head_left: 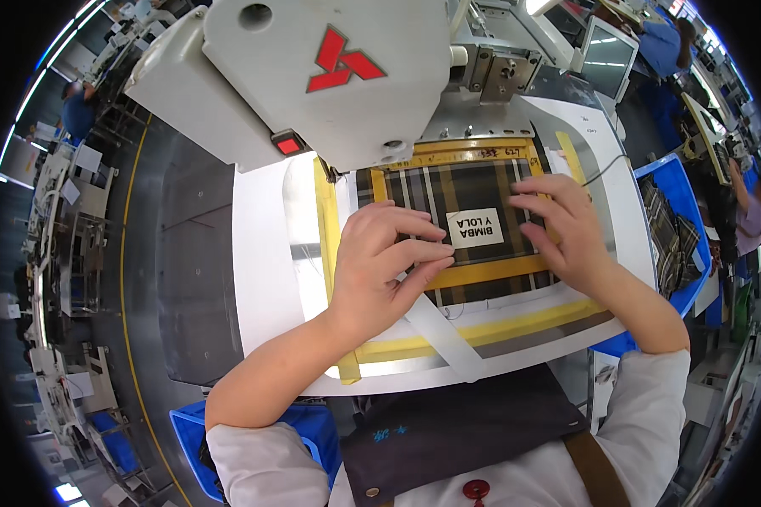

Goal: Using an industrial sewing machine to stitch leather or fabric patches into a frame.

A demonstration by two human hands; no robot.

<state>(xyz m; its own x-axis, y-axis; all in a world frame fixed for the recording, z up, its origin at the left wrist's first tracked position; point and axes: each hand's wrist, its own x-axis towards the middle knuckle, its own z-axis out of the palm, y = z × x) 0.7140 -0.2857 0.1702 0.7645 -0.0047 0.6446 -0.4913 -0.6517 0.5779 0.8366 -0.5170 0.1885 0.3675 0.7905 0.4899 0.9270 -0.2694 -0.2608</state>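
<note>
A dark plaid fabric piece lies within a yellow-edged frame under the sewing machine head. On the fabric rests a small cream label with dark print, slightly tilted. My left hand reaches in from the left, its thumb and index fingertips pinched together at the label's near left corner. On the fabric's right side hovers my right hand, fingers curved and spread apart, with nothing seen between them. Whether its fingertips touch the cloth I cannot tell. A white strip extends from beneath my left hand toward me.
Yellow tape borders the work plate on the white machine table. To the right stands a blue bin holding plaid pieces; another blue bin sits lower left. A screen is at the back right. Other people work farther off.
</note>
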